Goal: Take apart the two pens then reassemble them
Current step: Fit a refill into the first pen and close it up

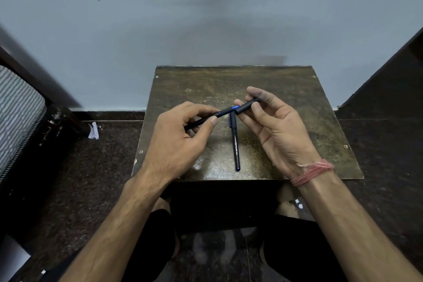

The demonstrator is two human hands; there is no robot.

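Against a pale wall, one small brown table carries two pens: one pen held above its middle, left hand pinching the barrel, right hand gripping the cap end, the other pen lying flat beneath, table margins bare all round.

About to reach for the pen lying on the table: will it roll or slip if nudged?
The lying pen looks round, smooth and slim, so it would probably roll sideways on the glossy table. Its clip, if any, isn't visible. It's likely stiff and light; pinching its barrel from both sides should do.
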